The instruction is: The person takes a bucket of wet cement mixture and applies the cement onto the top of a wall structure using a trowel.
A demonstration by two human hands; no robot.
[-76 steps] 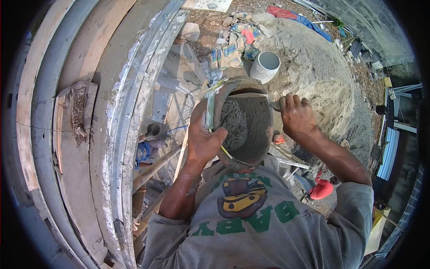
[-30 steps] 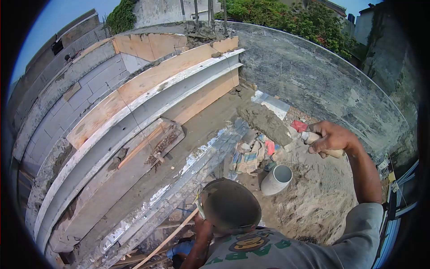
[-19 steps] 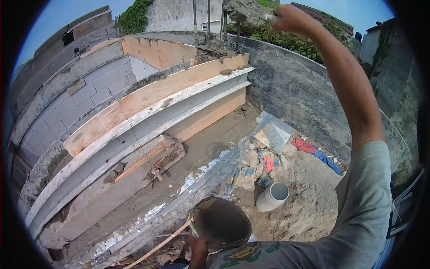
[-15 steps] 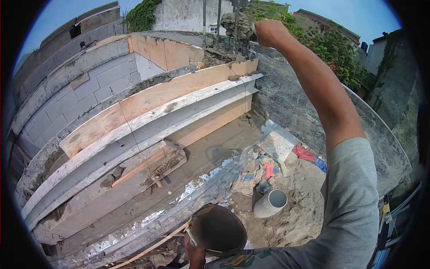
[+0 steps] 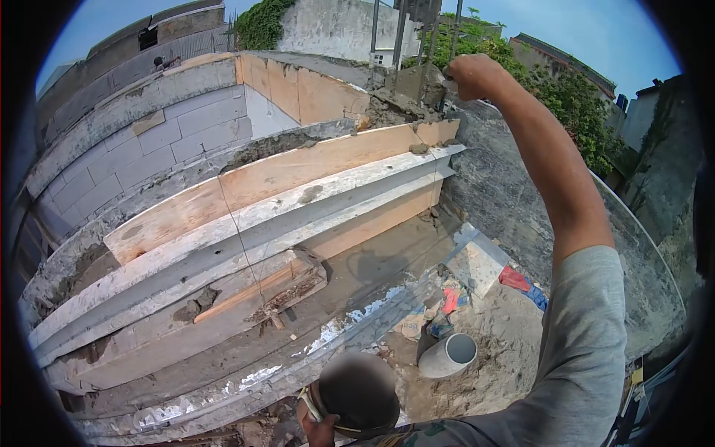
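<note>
My right hand [image 5: 477,77] is raised at the end of an outstretched arm, closed around what looks like a trowel handle; most of the tool is hidden. Beside the fist, grey mortar [image 5: 408,83] sits among upright steel bars [image 5: 402,37] at the wall corner. Low in the view, my left hand [image 5: 320,430] is closed on the rim of a round black bucket [image 5: 359,395]. A blurred patch covers part of the bucket, so its contents cannot be made out.
A wooden form board [image 5: 298,167] and a pale flanged beam [image 5: 246,212] run along the wall. Below, a grey pipe [image 5: 449,355] stands in sand [image 5: 499,339], close to torn sacks [image 5: 450,298]. A dark sloping surface [image 5: 514,171] lies right. Another person [image 5: 160,63] appears far left.
My right fist and the mortar beside it have come down toward the corner between the bars. The bucket has shifted slightly lower in view, my left hand still on its rim.
</note>
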